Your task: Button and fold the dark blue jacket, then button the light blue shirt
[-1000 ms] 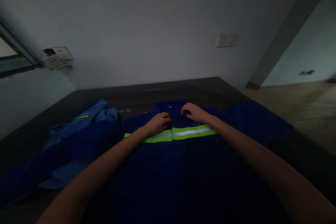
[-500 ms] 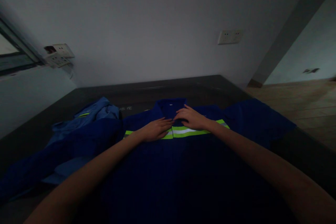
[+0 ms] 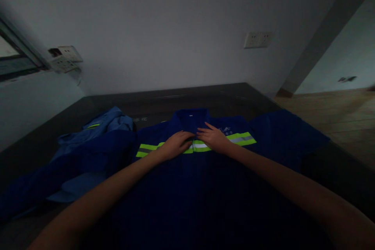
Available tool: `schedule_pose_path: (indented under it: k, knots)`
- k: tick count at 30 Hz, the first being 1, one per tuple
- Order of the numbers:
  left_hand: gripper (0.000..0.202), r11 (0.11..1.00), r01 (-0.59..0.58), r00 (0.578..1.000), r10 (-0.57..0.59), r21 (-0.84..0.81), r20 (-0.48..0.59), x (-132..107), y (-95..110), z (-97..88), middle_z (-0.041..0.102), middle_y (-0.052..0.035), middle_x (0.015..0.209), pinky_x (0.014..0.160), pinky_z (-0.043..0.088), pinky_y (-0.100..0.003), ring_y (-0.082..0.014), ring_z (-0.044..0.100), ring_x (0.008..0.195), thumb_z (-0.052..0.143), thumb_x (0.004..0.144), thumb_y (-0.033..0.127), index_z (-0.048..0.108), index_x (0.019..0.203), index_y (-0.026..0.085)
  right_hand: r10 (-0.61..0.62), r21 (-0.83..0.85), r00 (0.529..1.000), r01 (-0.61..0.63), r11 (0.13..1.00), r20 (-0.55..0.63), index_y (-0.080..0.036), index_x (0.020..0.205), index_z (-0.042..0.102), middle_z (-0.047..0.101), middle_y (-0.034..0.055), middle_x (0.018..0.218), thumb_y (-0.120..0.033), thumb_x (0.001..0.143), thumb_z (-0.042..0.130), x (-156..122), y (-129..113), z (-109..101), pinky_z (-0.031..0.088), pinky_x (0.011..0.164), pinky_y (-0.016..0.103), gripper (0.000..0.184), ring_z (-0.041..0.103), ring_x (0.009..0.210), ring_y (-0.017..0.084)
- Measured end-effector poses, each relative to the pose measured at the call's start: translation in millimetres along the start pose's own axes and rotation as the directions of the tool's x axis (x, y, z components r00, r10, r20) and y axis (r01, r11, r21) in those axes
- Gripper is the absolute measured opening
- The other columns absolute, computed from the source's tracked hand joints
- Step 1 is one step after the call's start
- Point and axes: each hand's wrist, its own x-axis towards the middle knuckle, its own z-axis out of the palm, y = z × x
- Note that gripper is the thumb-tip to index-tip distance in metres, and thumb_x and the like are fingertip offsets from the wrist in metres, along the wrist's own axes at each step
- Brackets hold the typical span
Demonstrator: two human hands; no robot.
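A dark blue work jacket lies spread front side up, its collar at the far end. Yellow-green bands with a silver stripe cross its chest. At the front opening, my left hand has its fingers bent and closed on the jacket's edge; the fingertips are partly hidden. Facing it from the other side, my right hand rests on the chest with its fingers stretched out and apart. The two hands almost meet at the middle of the chest. Deep shadow hides the lower part of the jacket.
Under the jacket is a dark table against a pale wall. A crumpled lighter blue garment lies at the left, partly beneath the jacket's sleeve. Wall sockets are above the table. Wooden floor shows at the right.
My right hand has shifted slightly to the right and down, uncovering white lettering on the chest. My left hand's fingers have bent more at the front opening.
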Motion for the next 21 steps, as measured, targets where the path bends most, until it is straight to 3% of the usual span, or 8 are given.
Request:
schedule_pose_path:
  k: [4, 10, 13, 16, 18, 21]
  knots:
    - [0.043, 0.999, -0.03, 0.999, 0.031, 0.041, -0.026, 0, 14, 6.6, 0.052, -0.0092, 0.138, 0.114, 0.026, -0.042, -0.0181, 0.045, 0.129, 0.042, 0.094, 0.029, 0.043, 0.135, 0.019, 0.04, 0.124, 0.998, -0.033, 0.992, -0.048, -0.019, 0.111, 0.066, 0.063, 0.0085, 0.123, -0.01, 0.084, 0.048, -3, 4, -11, 0.029, 0.11, 0.053, 0.033, 0.046, 0.128, 0.024]
    - [0.048, 0.994, -0.062, 0.993, 0.052, 0.091, 0.108, -5, 16, 13.0, 0.036, -0.0084, 0.149, 0.115, 0.02, -0.045, -0.018, 0.028, 0.14, 0.033, 0.097, 0.03, 0.031, 0.143, 0.021, 0.339, 0.271, 0.915, -0.277, 0.922, -0.217, -0.019, 0.108, 0.067, 0.066, 0.0079, 0.111, -0.001, 0.078, 0.039, -11, 43, -35, 0.043, 0.099, 0.044, 0.044, 0.056, 0.111, 0.021]
    - [0.049, 0.989, -0.082, 0.99, 0.067, 0.123, 0.121, -6, 14, 14.2, 0.033, -0.0087, 0.151, 0.116, 0.015, -0.046, -0.0181, 0.026, 0.141, 0.031, 0.097, 0.031, 0.028, 0.145, 0.021, 0.387, 0.265, 0.904, -0.334, 0.905, -0.182, -0.02, 0.103, 0.067, 0.064, 0.0077, 0.11, -0.005, 0.08, 0.043, -9, 56, -36, 0.043, 0.097, 0.043, 0.036, 0.055, 0.107, 0.022]
    - [0.05, 0.985, -0.091, 0.991, 0.074, 0.146, 0.115, -6, 14, 15.8, 0.033, -0.0096, 0.15, 0.116, 0.014, -0.047, -0.0189, 0.026, 0.141, 0.029, 0.098, 0.034, 0.026, 0.145, 0.021, 0.492, 0.336, 0.863, -0.433, 0.836, -0.113, -0.019, 0.11, 0.062, 0.061, 0.0084, 0.104, -0.015, 0.08, 0.057, -5, 54, -30, 0.048, 0.086, 0.039, 0.031, 0.058, 0.093, 0.02]
    - [0.05, 0.984, -0.091, 0.992, 0.076, 0.153, 0.1, -7, 13, 17.2, 0.032, -0.0106, 0.15, 0.116, 0.014, -0.047, -0.0193, 0.026, 0.141, 0.028, 0.098, 0.036, 0.025, 0.146, 0.02, 0.548, 0.385, 0.835, -0.489, 0.782, -0.051, -0.017, 0.119, 0.055, 0.058, 0.0078, 0.099, -0.025, 0.074, 0.069, -2, 46, -23, 0.049, 0.079, 0.036, 0.048, 0.057, 0.086, 0.02]
    - [0.051, 0.983, -0.091, 0.992, 0.076, 0.158, 0.097, -7, 13, 18.6, 0.032, -0.0108, 0.15, 0.116, 0.015, -0.047, -0.0191, 0.025, 0.141, 0.028, 0.098, 0.037, 0.025, 0.146, 0.02, 0.575, 0.378, 0.818, -0.535, 0.755, 0.008, -0.016, 0.13, 0.045, 0.055, 0.0087, 0.101, -0.031, 0.064, 0.078, 1, 30, -11, 0.047, 0.08, 0.037, 0.075, 0.056, 0.09, 0.022]
